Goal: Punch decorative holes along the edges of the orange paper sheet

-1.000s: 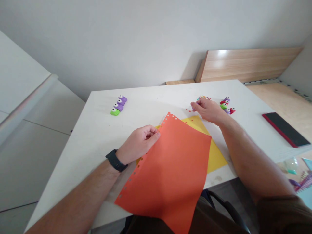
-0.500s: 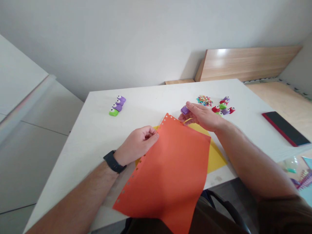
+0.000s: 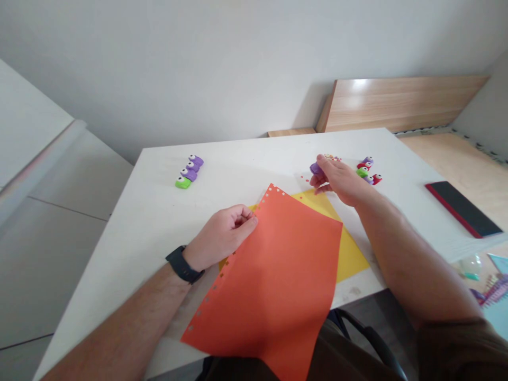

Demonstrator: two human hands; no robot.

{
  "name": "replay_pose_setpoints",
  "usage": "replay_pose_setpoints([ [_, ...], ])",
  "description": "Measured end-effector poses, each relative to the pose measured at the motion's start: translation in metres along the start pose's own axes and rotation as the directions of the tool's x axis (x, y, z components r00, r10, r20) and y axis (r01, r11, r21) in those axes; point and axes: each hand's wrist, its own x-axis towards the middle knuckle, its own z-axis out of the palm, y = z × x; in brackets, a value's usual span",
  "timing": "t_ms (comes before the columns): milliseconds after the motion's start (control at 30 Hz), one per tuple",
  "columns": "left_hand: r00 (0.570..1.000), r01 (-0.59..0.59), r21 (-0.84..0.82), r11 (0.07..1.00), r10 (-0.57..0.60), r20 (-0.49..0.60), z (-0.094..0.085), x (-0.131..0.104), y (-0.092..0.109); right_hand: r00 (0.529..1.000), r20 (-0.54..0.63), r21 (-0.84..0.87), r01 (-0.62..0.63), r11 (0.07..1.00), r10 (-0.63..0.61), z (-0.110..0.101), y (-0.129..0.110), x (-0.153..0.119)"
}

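The left hand (image 3: pixel 222 235) pinches a large orange paper sheet (image 3: pixel 278 264) between thumb and fingers at its left edge, along which small shaped holes run. The sheet covers much of a yellow paper sheet (image 3: pixel 353 259) on the white tabletop (image 3: pixel 130 222), its lower part reaching past the near edge. Beyond its far edge, the right hand (image 3: pixel 342 181) grips a small purple plastic piece, seemingly a craft punch (image 3: pixel 316 169), though fingers partly hide it. Orange paper bits (image 3: pixel 307 180) lie just beside that hand; multicoloured confetti (image 3: pixel 332 157) shows behind it.
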Motion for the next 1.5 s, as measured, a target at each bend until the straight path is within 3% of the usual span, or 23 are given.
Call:
replay_pose_setpoints([
  [67,1.0,0.004,0.003,1.0,-0.004,0.003,0.0,0.0,0.0,0.991,0.119,-0.001,-0.066,0.998,0.065,0.002,0.0,-0.003],
  [100,1.0,0.006,0.007,1.0,-0.006,0.003,0.0,0.0,0.001,0.99,0.122,-0.008,-0.074,0.997,0.074,0.002,0.001,-0.003],
  [167,1.0,0.009,0.016,1.0,-0.009,0.001,0.0,0.0,0.0,1.0,0.002,-0.026,-0.022,0.999,0.022,0.0,0.005,0.004],
  [267,1.0,0.011,0.014,1.0,-0.011,-0.002,0.0,0.0,0.0,0.974,-0.208,-0.057,0.079,0.995,-0.09,-0.006,0.009,0.014],
  [367,1.0,0.007,0.006,1.0,-0.007,0.0,0.0,0.0,0.0,0.969,-0.222,0.021,0.117,0.993,-0.11,-0.006,0.004,0.012],
  [400,1.0,0.006,0.007,1.0,-0.006,-0.002,0.0,0.001,0.0,0.975,-0.191,0.059,0.132,0.99,-0.118,-0.003,0.002,0.009],
  [500,1.0,0.003,0.005,1.0,-0.003,-0.005,0.0,0.001,0.0,0.992,0.052,0.204,0.1,0.974,-0.112,0.01,-0.005,-0.008],
  [600,1.0,0.012,0.009,1.0,-0.012,0.003,-0.001,0.001,0.0,0.959,0.278,0.258,-0.018,0.966,-0.056,0.024,-0.005,-0.019],
  [633,1.0,0.019,0.013,1.0,-0.019,0.006,-0.001,0.001,0.0,0.952,0.303,0.243,-0.031,0.97,-0.046,0.027,-0.004,-0.02],
  [700,1.0,0.027,0.018,0.999,-0.027,0.009,-0.001,0.0,0.001,0.969,0.241,0.193,0.0,0.981,-0.048,0.029,0.0,-0.017],
  [800,1.0,0.017,0.019,1.0,-0.017,0.009,-0.001,0.0,0.0,0.996,-0.022,0.084,0.085,0.993,-0.083,0.023,0.007,-0.003],
  [967,1.0,0.014,0.011,1.0,-0.014,0.015,-0.001,0.001,0.0,0.953,-0.267,-0.04,0.135,0.99,-0.141,0.005,0.018,0.019],
  [1100,1.0,0.012,0.005,1.0,-0.012,0.002,-0.001,0.001,0.001,0.926,-0.334,-0.017,0.179,0.984,-0.175,0.001,0.016,0.02],
  [1233,1.0,0.003,-0.017,1.0,-0.003,0.001,-0.001,0.001,0.0,0.947,-0.278,0.1,0.197,0.975,-0.162,0.007,0.008,0.014],
  [1333,1.0,0.01,-0.013,1.0,-0.01,0.005,-0.001,0.001,-0.001,0.987,-0.117,0.24,0.133,0.962,-0.107,0.018,0.007,0.007],
  [1433,1.0,0.023,0.0,1.0,-0.023,0.01,-0.001,0.001,-0.001,0.996,0.011,0.333,0.084,0.939,-0.093,0.027,0.01,0.003],
  [1500,1.0,0.022,0.004,1.0,-0.022,0.009,0.0,0.001,0.0,0.995,0.001,0.341,0.097,0.935,-0.104,0.028,0.013,0.006],
])
